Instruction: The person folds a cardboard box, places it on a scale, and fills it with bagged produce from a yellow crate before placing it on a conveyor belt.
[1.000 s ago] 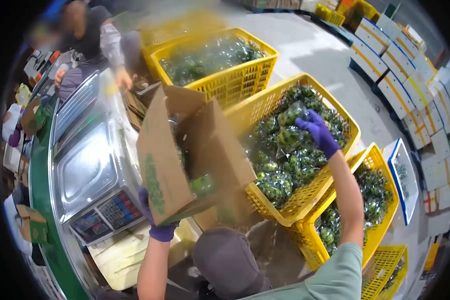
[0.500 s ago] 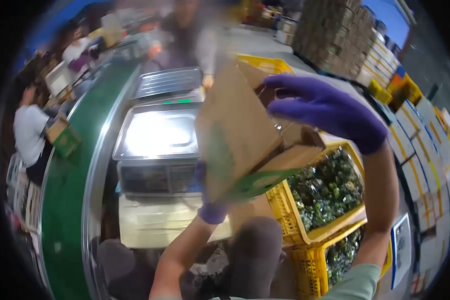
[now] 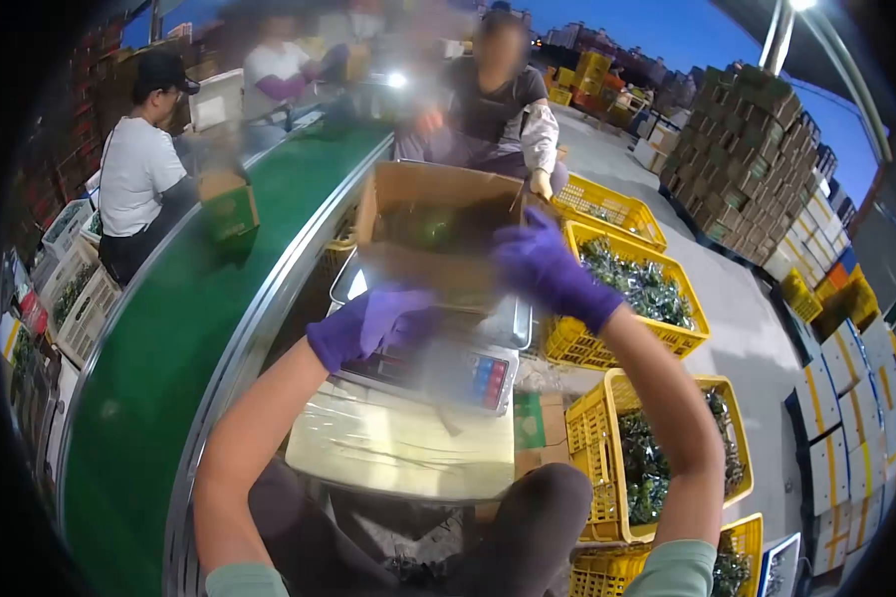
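Outdoors, both purple-gloved hands, left hand (image 3: 366,323) and right hand (image 3: 546,267), gripped the open brown cardboard box (image 3: 438,224) of greens; light, flexing walls wanted support beneath.

Both bare forearms raised forward; gloved left hand (image 3: 368,323) curled palm-down, gloved right hand (image 3: 548,267) higher, fingers bent in a grip.

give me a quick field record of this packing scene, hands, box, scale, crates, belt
left hand: purple glove, on the near left side of the cardboard box
right hand: purple glove, on the box's right side
box: open top, green produce inside, over the scale
crates: yellow, hold bagged greens, to the right
belt: green conveyor, left, one small box on it
others: people along the belt
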{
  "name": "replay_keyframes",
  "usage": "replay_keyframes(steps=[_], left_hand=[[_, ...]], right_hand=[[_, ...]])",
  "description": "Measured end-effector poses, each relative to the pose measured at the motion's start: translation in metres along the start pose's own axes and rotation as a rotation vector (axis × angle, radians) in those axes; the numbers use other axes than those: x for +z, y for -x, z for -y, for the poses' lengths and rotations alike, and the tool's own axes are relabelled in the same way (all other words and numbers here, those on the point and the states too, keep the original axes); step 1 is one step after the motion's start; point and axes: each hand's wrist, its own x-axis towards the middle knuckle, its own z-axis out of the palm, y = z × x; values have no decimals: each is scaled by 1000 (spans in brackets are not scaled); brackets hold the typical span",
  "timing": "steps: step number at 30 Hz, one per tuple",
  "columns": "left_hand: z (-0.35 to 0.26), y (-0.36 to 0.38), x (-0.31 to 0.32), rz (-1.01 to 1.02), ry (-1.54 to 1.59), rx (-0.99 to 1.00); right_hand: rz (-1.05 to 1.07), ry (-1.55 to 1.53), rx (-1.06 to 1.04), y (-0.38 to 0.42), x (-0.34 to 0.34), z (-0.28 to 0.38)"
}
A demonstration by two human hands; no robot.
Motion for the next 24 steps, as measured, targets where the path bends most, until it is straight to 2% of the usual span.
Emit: replay_keyframes(steps=[1,2,3,4,5,6,8,9,11,12,13,14,15,16,18,19,21,24], left_hand=[[1,7,-1,-31,-22,3],[3,14,-1,-62,-44,6],[-8,26,14,-97,71,-48],[-9,33,24,-130,187,-102],[23,34,4,-35,-11,66],[22,37,9,-36,-9,60],[12,56,28,-110,89,8],[4,64,40,-148,124,-47],[0,73,43,-93,-43,-169],[3,78,43,-62,-161,-261],[2,81,52,-8,-249,-383],[5,84,60,51,-336,-508],[21,84,59,190,-388,-554],[27,83,67,307,-490,-623],[38,73,83,623,-650,-710],[48,72,87,683,-633,-703],[58,67,92,797,-592,-738],[75,64,87,764,-507,-779]], right_hand=[[-6,3,-8,5,1,9],[-113,-28,-25,9,-2,17],[-217,-61,-40,16,-6,26],[-218,-62,-41,26,-14,33],[-275,-199,62,41,-25,40],[-329,-339,166,58,-29,41],[-548,-344,452,124,-13,19],[-622,-254,705,176,10,0],[-841,-568,1102,289,64,-25],[-695,-542,1173,354,93,-32],[-461,-514,1278,426,129,-29],[-10,-381,1389,502,167,-14],[324,-399,1400,560,196,5],[839,-434,1466,583,214,24],[1247,-797,1336,620,262,60],[1320,-772,1376,619,269,83],[1296,-602,1508,600,280,115],[1227,-518,1637,587,286,134]])
